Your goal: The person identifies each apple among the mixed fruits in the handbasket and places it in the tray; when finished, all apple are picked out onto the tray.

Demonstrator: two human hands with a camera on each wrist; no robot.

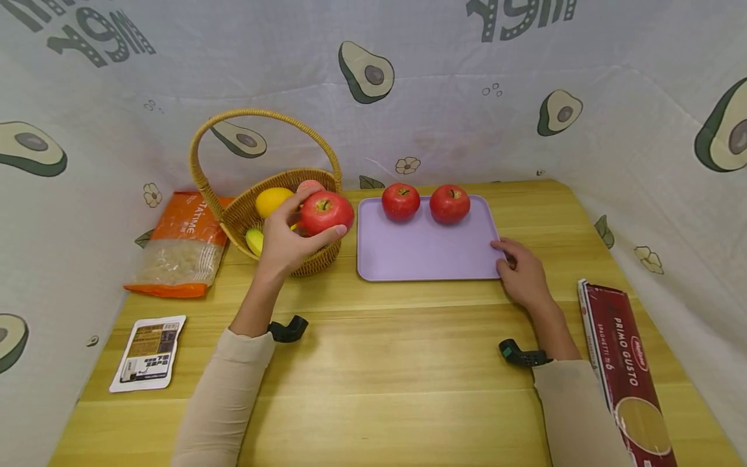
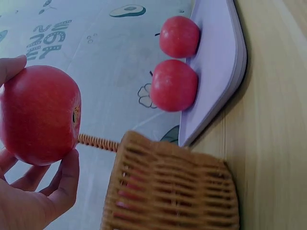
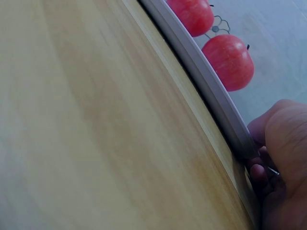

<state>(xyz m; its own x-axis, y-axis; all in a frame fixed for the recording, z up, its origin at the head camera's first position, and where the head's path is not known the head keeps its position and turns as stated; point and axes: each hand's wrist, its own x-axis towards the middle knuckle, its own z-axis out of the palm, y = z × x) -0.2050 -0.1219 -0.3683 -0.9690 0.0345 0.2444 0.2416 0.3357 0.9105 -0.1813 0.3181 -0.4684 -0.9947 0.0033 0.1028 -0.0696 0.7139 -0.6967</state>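
Note:
My left hand (image 1: 286, 239) holds a red apple (image 1: 328, 213) between thumb and fingers, raised over the right side of a wicker basket (image 1: 320, 262). In the left wrist view this apple (image 2: 41, 115) is plainly apart from the basket (image 2: 172, 191). A purple tray (image 1: 423, 253) lies right of the basket, bearing two red apples, one on the left (image 1: 401, 202) and one on the right (image 1: 450, 204), along its far edge. At the tray's near right corner, my right hand (image 1: 522, 272) grips the rim; some of its fingertips are hidden in the right wrist view.
Inside the basket are a yellow fruit (image 1: 273, 202), a greenish-yellow fruit (image 1: 254, 240) and a pinkish-red one (image 1: 309, 186). An orange bag (image 1: 181, 246) and a flat pouch (image 1: 148, 353) lie at left. A red spaghetti pack (image 1: 627, 370) lies at right. Patterned cloth hangs behind.

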